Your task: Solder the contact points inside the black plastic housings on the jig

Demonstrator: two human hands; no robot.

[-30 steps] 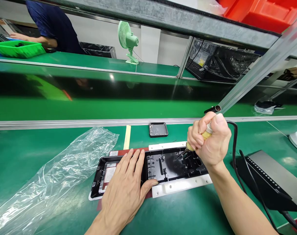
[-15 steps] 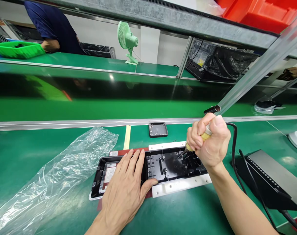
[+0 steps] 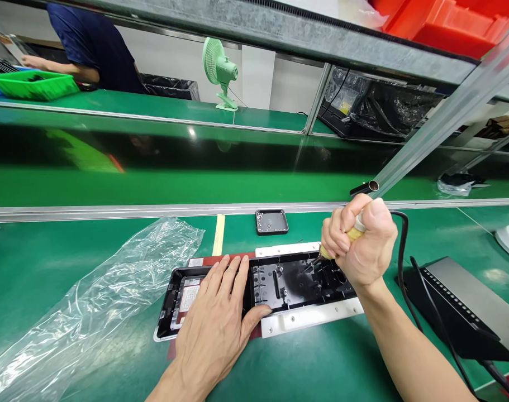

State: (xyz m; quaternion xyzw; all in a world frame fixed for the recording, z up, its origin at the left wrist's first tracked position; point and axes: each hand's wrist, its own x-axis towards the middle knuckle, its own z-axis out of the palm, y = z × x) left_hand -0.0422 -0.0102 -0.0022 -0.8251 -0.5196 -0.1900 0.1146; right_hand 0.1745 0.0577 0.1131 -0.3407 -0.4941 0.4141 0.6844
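A long black plastic housing lies open side up between white fixture rails. My left hand is flat across its left part, fingers apart, with the thumb near the lower rail. My right hand is wrapped round the yellow grip of a corded soldering iron. The iron slants down to the left, and its thin metal tip is inside the right part of the housing. Whether the tip touches the plastic, I cannot tell. Behind the housing sits a small black tray with tiny shiny parts.
Clear plastic film spreads over the bench on the left. To the right stands a grey and black box with black cables. A metal post rises behind my right hand. Across the bench are a person and a green fan.
My hands, the iron and the housing look the same, apart from a slight shift of the view. The person across the bench has stretched an arm out to the left.
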